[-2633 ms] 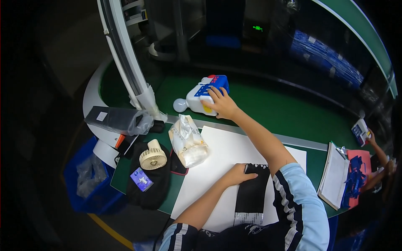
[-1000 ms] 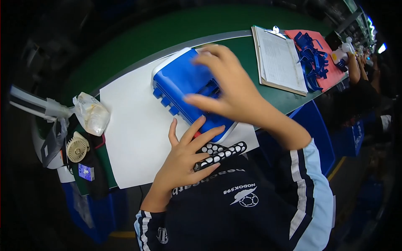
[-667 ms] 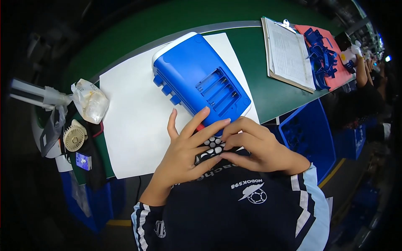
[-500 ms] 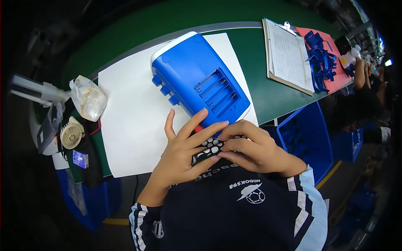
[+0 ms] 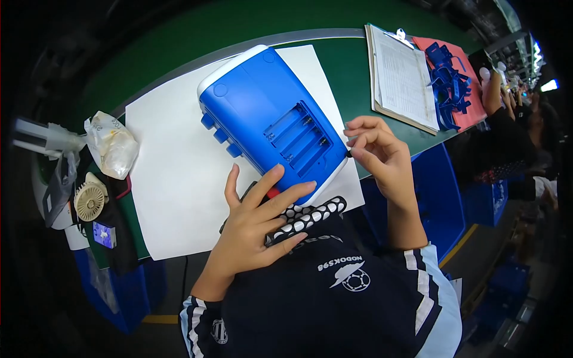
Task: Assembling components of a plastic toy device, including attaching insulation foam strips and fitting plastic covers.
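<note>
A blue case point(image 5: 268, 119) with white edging is lying on a white sheet point(image 5: 179, 179) over a green table point(image 5: 346, 65); a black pad point(image 5: 307, 216) is showing white dots

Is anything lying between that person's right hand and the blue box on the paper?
Nothing visible. The right hand is raised beside the near right corner of the blue box, fingertips pinched close to its edge, with no object in the gap. The left hand rests against the box's near end, over a black dotted part.
</note>
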Tool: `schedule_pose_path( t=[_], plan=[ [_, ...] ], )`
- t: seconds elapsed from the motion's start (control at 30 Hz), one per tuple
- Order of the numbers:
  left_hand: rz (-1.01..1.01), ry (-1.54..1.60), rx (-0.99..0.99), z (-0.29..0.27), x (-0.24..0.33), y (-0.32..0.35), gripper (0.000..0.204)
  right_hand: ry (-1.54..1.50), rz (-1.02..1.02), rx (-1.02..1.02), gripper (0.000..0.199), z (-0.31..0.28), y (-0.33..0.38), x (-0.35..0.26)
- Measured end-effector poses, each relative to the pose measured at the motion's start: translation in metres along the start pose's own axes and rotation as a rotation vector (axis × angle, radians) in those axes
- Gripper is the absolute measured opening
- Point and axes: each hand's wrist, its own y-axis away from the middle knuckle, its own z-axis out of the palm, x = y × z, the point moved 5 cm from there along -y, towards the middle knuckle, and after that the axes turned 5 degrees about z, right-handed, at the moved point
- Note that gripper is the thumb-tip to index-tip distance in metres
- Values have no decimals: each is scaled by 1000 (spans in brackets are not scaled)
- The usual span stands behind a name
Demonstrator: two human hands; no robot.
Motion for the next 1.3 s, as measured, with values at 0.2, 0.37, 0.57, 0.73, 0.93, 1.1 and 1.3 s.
schedule_pose_path(
  t=[0.2, 0.37, 0.57, 0.73, 0.93, 1.1, 1.3],
  plan=[
    [17, -49, 4, -1, 2, 0, 21, -175, 107, -66, 2, 7, -2, 2],
    [28, -115, 58, -3, 4, -1, 26, -156, 111, -74, 3, 10, -3, 4],
    [38, -119, 62, -2, 3, -3, 26, -180, 113, -59, 3, 10, -4, 7],
    [39, -103, 55, -2, 2, -3, 25, -197, 144, -49, 4, 9, -4, 8],
    [45, -97, 66, -1, 1, -2, 26, -202, 162, -34, 3, 7, -4, 11],
    [46, -99, 64, -1, 1, -1, 26, -206, 151, -30, 3, 10, -4, 9],
    [47, -99, 61, -1, 1, -2, 27, -199, 132, -35, 2, 9, -4, 10]
  ],
)
